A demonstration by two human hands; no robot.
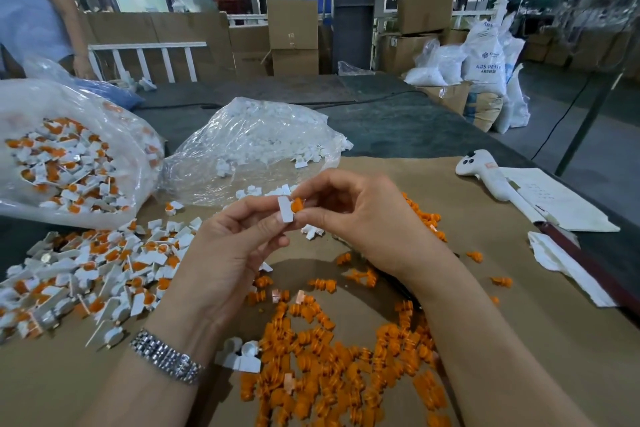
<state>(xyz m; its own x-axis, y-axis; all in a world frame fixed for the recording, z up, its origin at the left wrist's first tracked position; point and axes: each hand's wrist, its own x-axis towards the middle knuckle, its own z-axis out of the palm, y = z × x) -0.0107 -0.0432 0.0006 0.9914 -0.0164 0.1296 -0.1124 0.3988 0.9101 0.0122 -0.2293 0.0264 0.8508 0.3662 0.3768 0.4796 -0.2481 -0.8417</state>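
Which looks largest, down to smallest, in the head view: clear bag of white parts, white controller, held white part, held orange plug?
1. clear bag, though farther away.
2. controller.
3. white part, pinched by the left hand.
4. orange plug, pinched by the right hand; partly hidden, so less sure.
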